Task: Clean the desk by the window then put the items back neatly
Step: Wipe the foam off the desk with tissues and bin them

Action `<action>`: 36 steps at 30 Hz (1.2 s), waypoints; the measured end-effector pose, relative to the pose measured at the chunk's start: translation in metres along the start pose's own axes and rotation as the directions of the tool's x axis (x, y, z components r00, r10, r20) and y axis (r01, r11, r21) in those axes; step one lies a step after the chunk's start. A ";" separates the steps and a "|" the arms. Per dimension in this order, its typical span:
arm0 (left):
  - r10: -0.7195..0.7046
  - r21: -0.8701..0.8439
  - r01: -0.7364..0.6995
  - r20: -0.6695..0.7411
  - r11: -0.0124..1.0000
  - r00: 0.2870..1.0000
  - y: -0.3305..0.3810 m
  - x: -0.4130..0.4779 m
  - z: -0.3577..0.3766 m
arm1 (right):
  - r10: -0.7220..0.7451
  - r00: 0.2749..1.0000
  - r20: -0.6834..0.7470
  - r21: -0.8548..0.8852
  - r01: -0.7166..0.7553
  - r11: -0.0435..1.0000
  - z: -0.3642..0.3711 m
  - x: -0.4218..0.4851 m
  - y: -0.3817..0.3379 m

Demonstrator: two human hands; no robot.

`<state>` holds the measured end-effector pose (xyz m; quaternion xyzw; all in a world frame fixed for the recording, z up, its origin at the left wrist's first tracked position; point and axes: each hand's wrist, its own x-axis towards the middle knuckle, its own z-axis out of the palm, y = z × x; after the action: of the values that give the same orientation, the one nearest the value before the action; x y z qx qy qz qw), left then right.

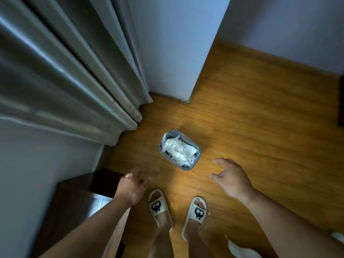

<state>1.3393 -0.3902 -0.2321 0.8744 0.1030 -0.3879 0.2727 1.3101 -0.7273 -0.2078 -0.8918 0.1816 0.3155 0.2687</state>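
Observation:
A small grey waste bin (191, 165) stands on the wooden floor (260, 127), filled with crumpled white tissue (178, 150). My left hand (133, 185) hangs below and left of the bin, fingers loosely curled and blurred, holding nothing I can see. My right hand (232, 178) hovers to the bin's lower right with fingers spread and relaxed, holding nothing. A dark wooden desk corner (78, 200) shows at the lower left under my left forearm.
Grey curtains (65, 81) hang at the left. A white wall column (176, 53) juts out behind the bin. My feet in cream slippers (158, 205) stand just below the bin. A white object (240, 250) lies at the bottom right.

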 end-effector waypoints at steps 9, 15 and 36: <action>0.016 -0.057 -0.022 -0.101 0.998 0.995 0.022 -0.146 -0.063 | -0.156 0.987 0.032 -0.164 0.159 0.974 -0.085 -0.132 -0.066; 0.044 0.016 -0.042 -0.162 0.999 0.986 0.006 -0.223 -0.063 | -0.232 0.972 0.035 -0.233 0.234 0.944 -0.095 -0.189 -0.081; -0.570 -0.475 0.348 -0.483 0.808 0.664 -0.099 -0.531 0.126 | -0.604 0.689 0.401 -0.437 0.723 0.535 -0.029 -0.305 -0.077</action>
<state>0.8620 -0.3614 0.0487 0.8333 0.4709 -0.1199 0.2636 1.1374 -0.6362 0.0409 -0.8929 -0.3020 0.3158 0.1092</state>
